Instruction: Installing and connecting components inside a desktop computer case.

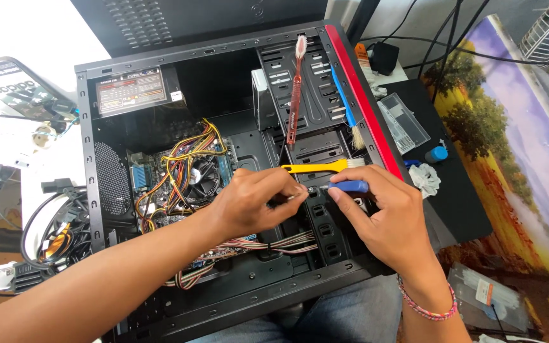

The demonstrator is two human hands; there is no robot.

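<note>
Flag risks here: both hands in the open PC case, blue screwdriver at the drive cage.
1. The right hand works a blue screwdriver where the left hand pinches something small; a slip could jab the fingers, or a dropped part could fall into the case.
2. Red toothbrush, blue brush and yellow brush lie loose on the drive cage; a nudge might tip them onto the fan and wires.

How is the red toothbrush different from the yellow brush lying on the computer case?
The red toothbrush lies lengthwise up the drive bays, bristle head at the far end; the yellow brush lies crosswise, bristles pointing right. The red toothbrush looks longer and thinner, and the yellow brush lies nearer the hands. Both are plastic-handled with pale bristles, resting untouched on the black case.
</note>
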